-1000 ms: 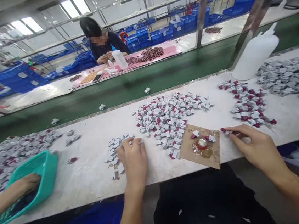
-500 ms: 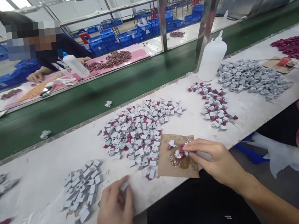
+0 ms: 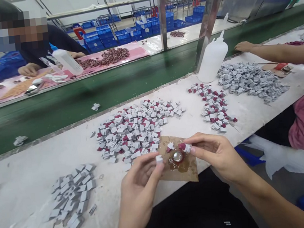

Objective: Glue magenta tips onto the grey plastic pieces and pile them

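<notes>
Between thumb and fingertips my left hand (image 3: 141, 184) pinches a small grey plastic piece (image 3: 159, 159). My right hand (image 3: 218, 156) holds a small grey-and-maroon plastic piece (image 3: 184, 146) by its grey end, with the maroon end pointing left. Both hands are over a brown cardboard square (image 3: 192, 173), where a shiny round cap (image 3: 177, 156) sits in a wet amber puddle. Another grey-and-maroon piece (image 3: 170, 147) lies on the cardboard. Behind my left hand spreads a large pile of grey-and-maroon pieces (image 3: 134, 128); plain grey pieces (image 3: 75, 194) lie farther left.
A white squeeze bottle (image 3: 213, 58) stands at the table's far edge beside a metal post. A green conveyor belt (image 3: 137, 79) carries a few grey pieces. Across it sits a person (image 3: 57, 40). From the right, another person's arm (image 3: 278, 51) reaches toward the belt, beyond a grey pile (image 3: 248, 80).
My left hand has moved right from beside the left grey pile to the cardboard, carrying a grey piece. My right hand has lifted its piece slightly from the cap. The neighbour's arm now stretches forward.
</notes>
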Demonstrator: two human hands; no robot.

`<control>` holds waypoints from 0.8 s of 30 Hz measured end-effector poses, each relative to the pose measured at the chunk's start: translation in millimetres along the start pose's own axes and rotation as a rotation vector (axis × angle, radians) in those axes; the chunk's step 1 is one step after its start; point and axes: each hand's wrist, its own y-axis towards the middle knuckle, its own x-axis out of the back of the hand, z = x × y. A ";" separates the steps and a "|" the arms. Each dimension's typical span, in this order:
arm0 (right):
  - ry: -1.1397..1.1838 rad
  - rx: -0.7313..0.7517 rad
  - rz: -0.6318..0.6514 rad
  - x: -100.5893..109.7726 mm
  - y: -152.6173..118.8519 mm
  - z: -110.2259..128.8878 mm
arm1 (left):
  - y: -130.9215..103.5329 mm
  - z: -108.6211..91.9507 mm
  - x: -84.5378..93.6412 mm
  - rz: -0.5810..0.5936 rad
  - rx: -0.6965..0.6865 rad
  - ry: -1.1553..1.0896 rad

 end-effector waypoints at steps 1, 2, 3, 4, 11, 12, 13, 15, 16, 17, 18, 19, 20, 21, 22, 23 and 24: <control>0.043 -0.006 0.002 -1.2 1.0 0.4 | 5.9 -5.4 -9.5 0.049 -0.010 -0.041; 0.073 -0.009 0.004 -2.3 1.6 0.3 | 10.7 -9.0 -17.8 0.091 -0.028 -0.076; 0.095 -0.010 0.004 -3.2 2.1 0.0 | 14.3 -10.9 -24.9 0.120 -0.042 -0.106; 0.108 -0.010 0.002 -3.7 2.3 -0.6 | 16.9 -11.4 -30.7 0.139 -0.051 -0.135; 0.122 -0.016 0.013 -3.1 2.3 -1.1 | 18.6 -3.9 -44.0 0.204 -0.002 -0.285; 0.109 -0.015 0.018 -2.8 2.0 -0.3 | 18.5 -4.3 -44.6 0.211 0.001 -0.295; 0.095 -0.010 0.021 -2.4 1.5 0.5 | 18.4 -4.8 -45.1 0.215 0.001 -0.299; 0.065 0.003 0.032 -1.5 0.7 1.9 | 17.9 -6.2 -46.0 0.220 0.001 -0.280; 0.047 0.008 0.040 -1.1 0.3 2.5 | 17.2 -6.8 -46.2 0.214 0.000 -0.264; 0.028 0.010 0.049 -0.7 0.1 2.9 | 16.3 -7.4 -46.0 0.205 0.002 -0.244; 0.010 0.009 0.062 -0.5 -0.1 3.2 | 15.2 -8.1 -45.5 0.194 0.004 -0.221; -0.002 0.007 0.077 -0.4 -0.2 3.5 | 14.0 -9.0 -44.5 0.181 0.005 -0.198; -0.002 0.004 0.092 -0.5 -0.2 3.9 | 12.9 -10.1 -43.1 0.168 0.004 -0.177; 0.013 -0.001 0.106 -0.7 -0.3 4.4 | 12.1 -11.6 -41.2 0.160 -0.002 -0.159; 0.038 -0.006 0.119 -1.0 -0.3 5.1 | 11.9 -13.7 -38.9 0.157 -0.022 -0.146; 0.068 -0.009 0.130 -1.4 -0.2 6.3 | 12.7 -16.6 -36.2 0.171 -0.049 -0.131; 0.092 -0.009 0.141 -1.6 0.5 7.9 | 14.8 -20.4 -33.2 0.202 -0.081 -0.106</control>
